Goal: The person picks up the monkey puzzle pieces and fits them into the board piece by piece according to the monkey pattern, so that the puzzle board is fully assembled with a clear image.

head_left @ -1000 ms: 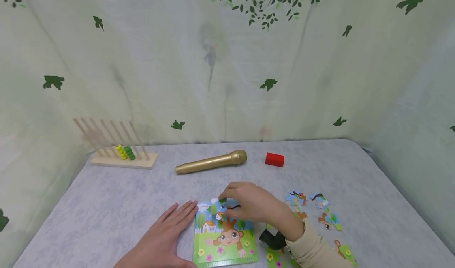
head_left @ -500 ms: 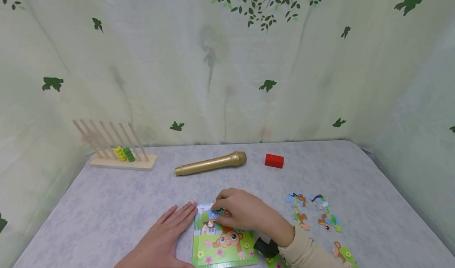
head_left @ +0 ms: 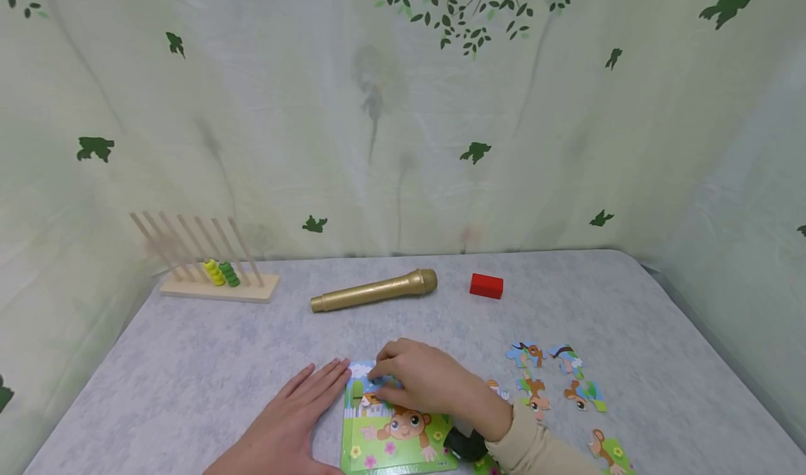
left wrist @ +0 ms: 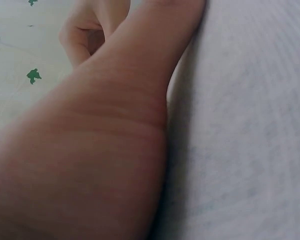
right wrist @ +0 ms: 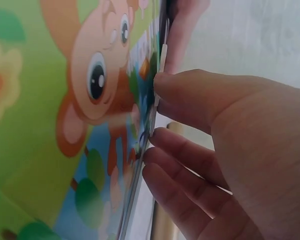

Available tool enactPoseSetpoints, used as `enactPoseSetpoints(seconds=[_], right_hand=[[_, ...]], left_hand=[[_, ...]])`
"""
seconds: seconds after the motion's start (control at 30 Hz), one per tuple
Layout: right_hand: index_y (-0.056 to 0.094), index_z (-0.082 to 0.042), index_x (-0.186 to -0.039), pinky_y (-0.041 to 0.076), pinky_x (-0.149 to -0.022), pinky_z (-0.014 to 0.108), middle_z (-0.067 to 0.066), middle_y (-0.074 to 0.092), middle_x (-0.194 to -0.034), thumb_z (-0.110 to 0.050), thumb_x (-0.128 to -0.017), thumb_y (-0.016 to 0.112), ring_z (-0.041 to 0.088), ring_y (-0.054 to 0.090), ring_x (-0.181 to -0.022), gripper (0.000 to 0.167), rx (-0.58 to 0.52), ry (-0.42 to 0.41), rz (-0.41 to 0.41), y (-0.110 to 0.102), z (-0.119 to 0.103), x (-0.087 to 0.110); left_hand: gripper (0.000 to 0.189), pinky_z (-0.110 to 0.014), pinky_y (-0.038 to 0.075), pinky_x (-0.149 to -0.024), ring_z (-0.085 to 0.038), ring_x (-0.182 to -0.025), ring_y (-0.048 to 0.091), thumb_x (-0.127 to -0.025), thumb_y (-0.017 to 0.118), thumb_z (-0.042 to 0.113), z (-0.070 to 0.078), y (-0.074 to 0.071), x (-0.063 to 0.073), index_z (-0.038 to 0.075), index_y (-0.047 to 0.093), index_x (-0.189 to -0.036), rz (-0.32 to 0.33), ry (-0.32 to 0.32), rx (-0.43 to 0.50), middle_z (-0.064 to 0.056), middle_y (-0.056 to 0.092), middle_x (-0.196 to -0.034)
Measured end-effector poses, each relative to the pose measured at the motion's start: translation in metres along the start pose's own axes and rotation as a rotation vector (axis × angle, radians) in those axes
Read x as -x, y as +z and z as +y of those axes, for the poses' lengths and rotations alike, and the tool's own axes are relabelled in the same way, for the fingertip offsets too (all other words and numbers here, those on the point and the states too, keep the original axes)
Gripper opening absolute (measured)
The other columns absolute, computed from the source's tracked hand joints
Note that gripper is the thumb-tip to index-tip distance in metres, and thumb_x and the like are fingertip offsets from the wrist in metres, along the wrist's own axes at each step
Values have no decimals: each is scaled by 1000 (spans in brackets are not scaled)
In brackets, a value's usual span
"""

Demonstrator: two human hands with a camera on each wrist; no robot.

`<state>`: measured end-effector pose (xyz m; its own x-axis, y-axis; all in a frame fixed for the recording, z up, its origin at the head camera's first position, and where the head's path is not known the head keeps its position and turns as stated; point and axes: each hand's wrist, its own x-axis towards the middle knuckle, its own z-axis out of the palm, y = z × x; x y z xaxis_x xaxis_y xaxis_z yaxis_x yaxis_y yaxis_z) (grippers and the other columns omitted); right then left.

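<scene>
A puzzle board (head_left: 397, 450) printed with a cartoon monkey, a house and flowers lies at the front middle of the table. My right hand (head_left: 431, 384) reaches over its upper part and pinches a thin puzzle piece (right wrist: 163, 54) between thumb and fingers, close to the board's surface. The right wrist view shows that piece nearly edge-on; whether it lies flat cannot be told. My left hand (head_left: 296, 415) rests palm down at the board's left side, fingers straight, fingertips by its upper left corner. In the left wrist view, mostly the left forearm (left wrist: 100, 140) shows.
Several loose puzzle pieces (head_left: 574, 357) lie to the right, some partly hidden by the right arm. Farther back are a wooden peg stand (head_left: 217, 289) with yellow and green beads, a gold toy microphone (head_left: 374, 292) and a red block (head_left: 487, 286). A leaf-patterned cloth hangs behind.
My right hand has moved left and slightly toward me over the board, carrying the pinched puzzle piece. More loose pieces show behind the arm. The left hand has stayed in place.
</scene>
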<state>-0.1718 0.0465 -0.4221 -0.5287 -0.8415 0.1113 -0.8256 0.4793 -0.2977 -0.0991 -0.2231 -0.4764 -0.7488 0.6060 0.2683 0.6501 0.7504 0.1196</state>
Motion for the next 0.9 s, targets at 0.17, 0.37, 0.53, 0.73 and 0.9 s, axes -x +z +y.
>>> enactPoseSetpoints(seconds=[0.17,0.37,0.53,0.73,0.9], right_hand=[[78,-23,-120,57,-89,17,-5,70,-120,-37,-101,68,7,65,-108,26,16,13,-10,2,0,0],[78,-24,-121,58,-91,19,-5,71,-121,-38,-101,67,8,65,-109,26,52,4,0,2,0,0],[78,-24,-121,57,-92,20,-5,70,-122,-36,-101,68,9,65,-111,25,61,17,-15,1,-2,0],[77,-24,-121,56,-91,18,-5,69,-123,-32,-101,69,9,63,-112,23,35,40,-29,0,-3,1],[76,-25,-123,56,-89,18,-5,68,-125,-35,-101,69,8,62,-113,26,14,49,-44,-1,-2,1]], left_hand=[[122,-15,-6,-125,-19,-151,38,-75,54,93,0,2,0,9,37,-161,5,-3,-6,-5,40,-165],[123,-17,-4,-126,-17,-152,35,-74,56,93,-1,3,1,8,37,-160,35,17,-14,-6,41,-164],[122,-17,-4,-127,-17,-152,35,-75,54,93,-1,2,0,7,37,-160,40,27,-20,-7,41,-164],[122,-17,-4,-126,-21,-149,39,-76,53,93,-1,2,0,7,37,-160,40,28,-14,-7,41,-164],[122,-17,-4,-126,-21,-149,40,-75,54,93,-1,2,0,7,38,-160,35,25,-25,-7,41,-164]])
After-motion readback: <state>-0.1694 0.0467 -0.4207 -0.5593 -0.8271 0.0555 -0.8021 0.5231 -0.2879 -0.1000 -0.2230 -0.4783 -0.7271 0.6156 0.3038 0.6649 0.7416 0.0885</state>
